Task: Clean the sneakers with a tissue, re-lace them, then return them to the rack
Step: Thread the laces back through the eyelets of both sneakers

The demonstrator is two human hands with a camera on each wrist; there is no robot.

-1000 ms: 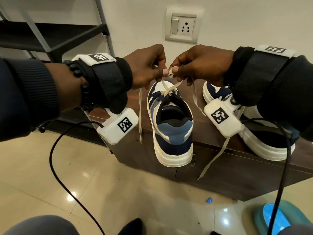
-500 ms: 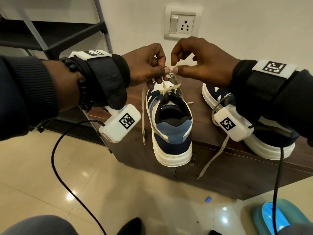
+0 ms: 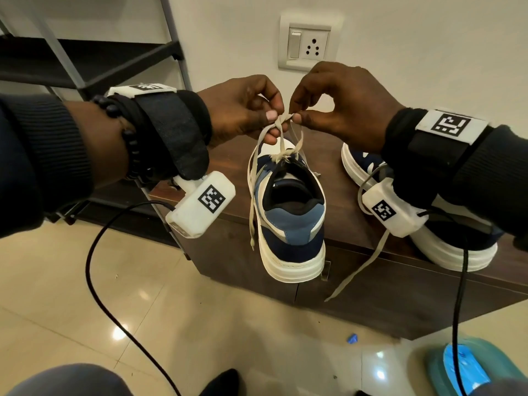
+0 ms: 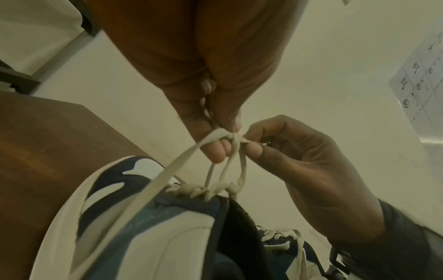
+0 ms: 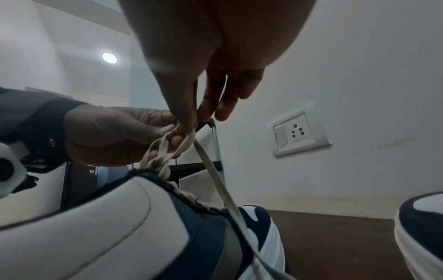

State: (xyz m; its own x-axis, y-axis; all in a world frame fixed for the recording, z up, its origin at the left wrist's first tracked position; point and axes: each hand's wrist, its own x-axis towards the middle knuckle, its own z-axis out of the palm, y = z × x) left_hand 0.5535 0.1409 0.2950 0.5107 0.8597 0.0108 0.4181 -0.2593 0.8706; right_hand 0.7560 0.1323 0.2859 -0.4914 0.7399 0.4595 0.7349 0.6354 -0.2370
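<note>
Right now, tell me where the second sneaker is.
In the head view the second sneaker sits on the brown cabinet, right of the sneaker being laced, partly behind the right wrist.

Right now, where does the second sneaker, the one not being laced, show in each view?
Head: second sneaker on the cabinet at right, partly behind the right wrist.
Left wrist: bottom right, only its laced top shows past the near sneaker.
Right wrist: far right edge, toe only.
Shared landmark: the lace pinched between both hands, seen in all three.
</note>
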